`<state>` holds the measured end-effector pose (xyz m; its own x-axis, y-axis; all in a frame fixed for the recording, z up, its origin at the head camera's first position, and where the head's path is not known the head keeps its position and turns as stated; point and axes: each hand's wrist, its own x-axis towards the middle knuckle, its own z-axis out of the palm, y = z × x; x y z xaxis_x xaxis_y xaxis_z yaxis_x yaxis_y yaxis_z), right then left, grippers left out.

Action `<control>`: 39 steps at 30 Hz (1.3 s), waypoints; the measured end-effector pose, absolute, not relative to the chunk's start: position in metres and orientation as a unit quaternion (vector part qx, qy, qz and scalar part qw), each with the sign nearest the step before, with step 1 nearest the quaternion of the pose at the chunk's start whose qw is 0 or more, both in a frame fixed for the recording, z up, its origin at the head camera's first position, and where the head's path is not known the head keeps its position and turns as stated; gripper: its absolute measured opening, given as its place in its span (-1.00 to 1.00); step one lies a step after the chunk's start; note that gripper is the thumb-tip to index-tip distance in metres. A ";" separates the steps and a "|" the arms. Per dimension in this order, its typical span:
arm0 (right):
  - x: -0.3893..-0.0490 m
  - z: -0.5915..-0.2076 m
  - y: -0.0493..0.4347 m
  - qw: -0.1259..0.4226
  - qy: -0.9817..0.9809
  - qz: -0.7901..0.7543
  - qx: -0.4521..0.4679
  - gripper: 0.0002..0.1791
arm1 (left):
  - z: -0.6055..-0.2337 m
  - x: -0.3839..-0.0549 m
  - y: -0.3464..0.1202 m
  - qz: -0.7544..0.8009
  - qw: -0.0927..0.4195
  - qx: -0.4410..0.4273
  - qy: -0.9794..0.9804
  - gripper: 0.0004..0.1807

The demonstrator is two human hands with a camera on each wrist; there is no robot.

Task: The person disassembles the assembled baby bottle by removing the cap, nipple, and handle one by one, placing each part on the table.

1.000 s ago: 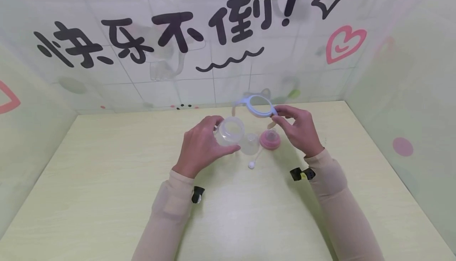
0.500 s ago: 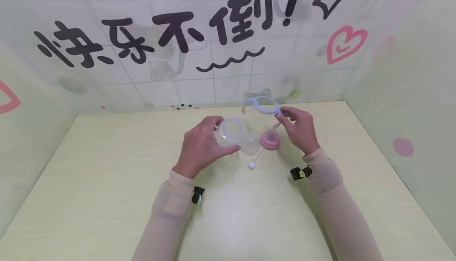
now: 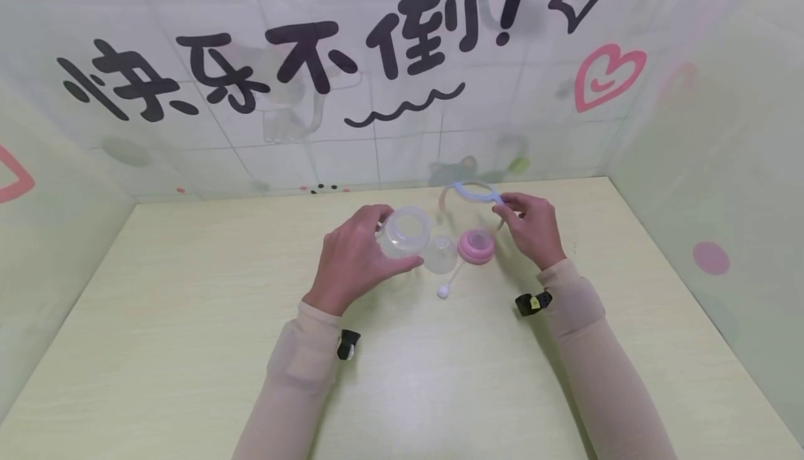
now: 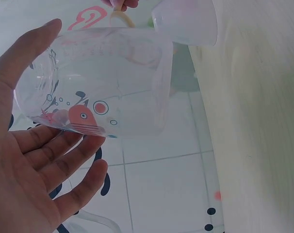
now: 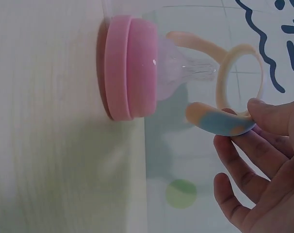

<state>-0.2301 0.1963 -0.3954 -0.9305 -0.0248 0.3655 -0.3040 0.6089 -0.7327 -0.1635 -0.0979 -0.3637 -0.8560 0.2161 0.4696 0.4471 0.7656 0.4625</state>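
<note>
My left hand (image 3: 354, 257) grips a clear baby bottle body (image 3: 407, 233), its open mouth facing up towards the head camera. In the left wrist view the bottle (image 4: 142, 73) carries a printed red whale, and thumb and fingers lie on opposite sides of its lower part. Between thumb and fingers, my right hand (image 3: 534, 231) pinches a bottle handle ring (image 3: 471, 196) with two curved grips. The right wrist view shows one grip (image 5: 220, 120) in blue and peach. Below the ring, a pink collar with a clear teat (image 3: 476, 246) stands on the table.
A translucent dome cap (image 3: 440, 257) stands between the bottle and the pink collar. In front of it lies a white straw weight (image 3: 443, 291) on a thin tube. A printed wall (image 3: 402, 160) rises behind the table (image 3: 188, 348), with more walls at both sides.
My right hand has moved slightly right with the handle ring, which has tilted flatter and dropped lower, with its grips pointing down. The left hand and bottle have stayed almost still.
</note>
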 end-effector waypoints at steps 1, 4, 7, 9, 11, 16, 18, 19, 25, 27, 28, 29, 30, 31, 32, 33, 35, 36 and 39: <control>-0.231 -0.397 0.197 0.158 -0.884 0.430 0.092 -0.72 | -0.364 -0.164 -0.098 -0.290 0.199 -0.181 -0.918 -0.17; -0.232 -0.400 0.199 0.150 -0.888 0.425 0.089 -0.72 | -0.364 -0.164 -0.098 -0.290 0.199 -0.181 -0.918 -0.18; -0.234 -0.404 0.200 0.142 -0.891 0.422 0.085 -0.72 | -0.364 -0.164 -0.098 -0.290 0.198 -0.181 -0.919 -0.18; -0.235 -0.407 0.201 0.135 -0.893 0.421 0.082 -0.72 | -0.363 -0.164 -0.098 -0.291 0.197 -0.180 -0.919 -0.18; -0.236 -0.408 0.203 0.128 -0.895 0.419 0.078 -0.72 | -0.364 -0.164 -0.098 -0.292 0.196 -0.180 -0.919 -0.17; -0.237 -0.411 0.204 0.115 -0.897 0.421 0.072 -0.72 | -0.364 -0.164 -0.098 -0.295 0.193 -0.178 -0.919 -0.16; -0.237 -0.411 0.205 0.110 -0.897 0.422 0.069 -0.72 | -0.364 -0.164 -0.098 -0.296 0.192 -0.178 -0.919 -0.16; -0.237 -0.412 0.205 0.107 -0.898 0.422 0.067 -0.72 | -0.363 -0.164 -0.098 -0.296 0.192 -0.178 -0.919 -0.17; -0.238 -0.416 0.208 0.104 -0.905 0.408 0.060 -0.73 | -0.363 -0.164 -0.098 -0.296 0.191 -0.177 -0.919 -0.17; -0.238 -0.417 0.208 0.103 -0.909 0.399 0.058 -0.73 | -0.363 -0.164 -0.098 -0.296 0.189 -0.177 -0.919 -0.17; -0.237 -0.417 0.208 0.102 -0.911 0.396 0.055 -0.72 | -0.363 -0.164 -0.098 -0.296 0.189 -0.176 -0.919 -0.16; -0.237 -0.417 0.209 0.100 -0.913 0.393 0.052 -0.72 | -0.363 -0.164 -0.098 -0.296 0.189 -0.176 -0.919 -0.16; -0.237 -0.417 0.209 0.099 -0.914 0.389 0.050 -0.71 | -0.364 -0.164 -0.098 -0.296 0.189 -0.176 -0.920 -0.16; -0.237 -0.417 0.209 0.097 -0.916 0.387 0.047 -0.71 | -0.364 -0.164 -0.098 -0.296 0.189 -0.176 -0.920 -0.16; -0.237 -0.417 0.209 0.094 -0.917 0.385 0.042 -0.71 | -0.364 -0.164 -0.098 -0.295 0.190 -0.176 -0.920 -0.16; -0.237 -0.417 0.210 0.091 -0.918 0.384 0.036 -0.70 | -0.364 -0.164 -0.098 -0.295 0.190 -0.177 -0.920 -0.15; -0.237 -0.418 0.210 0.085 -0.920 0.380 0.029 -0.70 | -0.365 -0.165 -0.098 -0.295 0.190 -0.177 -0.919 -0.16; -0.236 -0.418 0.210 0.083 -0.922 0.378 0.024 -0.70 | -0.365 -0.165 -0.098 -0.296 0.190 -0.177 -0.919 -0.17; -0.236 -0.417 0.210 0.081 -0.924 0.373 0.014 -0.69 | -0.366 -0.165 -0.098 -0.296 0.189 -0.179 -0.919 -0.17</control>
